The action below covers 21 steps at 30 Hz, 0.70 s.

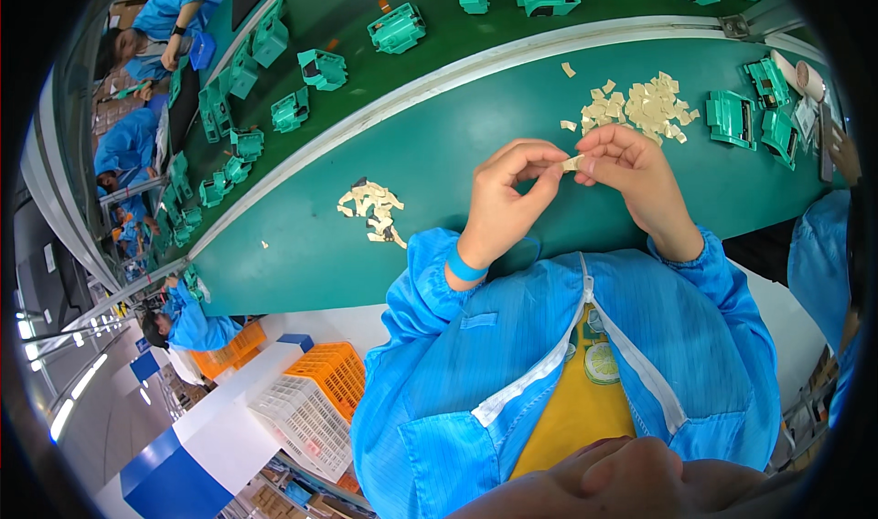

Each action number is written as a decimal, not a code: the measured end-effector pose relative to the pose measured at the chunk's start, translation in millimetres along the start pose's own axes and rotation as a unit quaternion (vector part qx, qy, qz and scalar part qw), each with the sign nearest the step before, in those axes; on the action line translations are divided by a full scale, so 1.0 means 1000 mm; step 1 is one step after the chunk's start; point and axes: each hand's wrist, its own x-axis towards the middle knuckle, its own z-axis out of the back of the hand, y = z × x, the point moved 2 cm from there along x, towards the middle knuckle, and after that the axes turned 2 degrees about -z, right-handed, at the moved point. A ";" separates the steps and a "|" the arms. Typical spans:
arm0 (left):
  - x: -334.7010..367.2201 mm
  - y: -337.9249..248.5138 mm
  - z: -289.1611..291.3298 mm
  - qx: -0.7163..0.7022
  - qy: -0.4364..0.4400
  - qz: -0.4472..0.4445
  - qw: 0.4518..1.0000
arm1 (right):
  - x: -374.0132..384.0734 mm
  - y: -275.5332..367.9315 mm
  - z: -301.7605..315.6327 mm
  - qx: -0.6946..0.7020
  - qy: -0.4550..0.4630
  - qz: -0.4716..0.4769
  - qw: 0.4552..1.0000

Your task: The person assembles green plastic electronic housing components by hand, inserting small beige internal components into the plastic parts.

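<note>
Between my two hands, above the green bench, is a small cream-coloured piece (572, 163), like a bit of tape or paper. My left hand (514, 190) pinches its left side with thumb and fingertips; a blue band circles that wrist. My right hand (631, 173) pinches its other side, fingers curled. Just beyond my right hand lies a loose pile of similar cream pieces (651, 106). A smaller heap of cream and dark scraps (371, 210) rests on the bench to the left of my left hand.
Green plastic housings (732, 118) stand at the right end of the bench (457, 126), near tape rolls (808, 80). Past a metal rail (384, 85), a belt carries more housings (397, 29). Co-workers in blue (197, 318) sit along the left; another sleeve (820, 245) shows at right. Crates (315, 400) stand lower left.
</note>
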 end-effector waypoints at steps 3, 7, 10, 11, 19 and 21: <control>0.000 -0.001 -0.001 -0.019 -0.010 0.032 0.999 | -0.002 0.002 0.000 -0.026 0.017 -0.033 0.999; 0.003 -0.009 -0.008 0.039 -0.102 -0.066 0.992 | -0.001 -0.003 0.005 -0.034 0.045 -0.046 0.997; 0.002 -0.022 -0.003 0.330 -0.088 -0.229 0.912 | -0.002 -0.004 0.004 -0.022 0.013 -0.008 1.000; 0.003 -0.021 -0.005 0.329 -0.087 -0.229 0.912 | -0.002 -0.003 0.004 -0.023 0.012 -0.008 1.000; 0.007 -0.015 -0.011 0.350 -0.041 -0.219 0.910 | 0.001 -0.006 -0.002 -0.077 0.013 0.025 0.997; 0.007 -0.016 -0.012 0.346 -0.040 -0.218 0.912 | -0.001 -0.007 -0.002 -0.104 0.005 0.033 0.994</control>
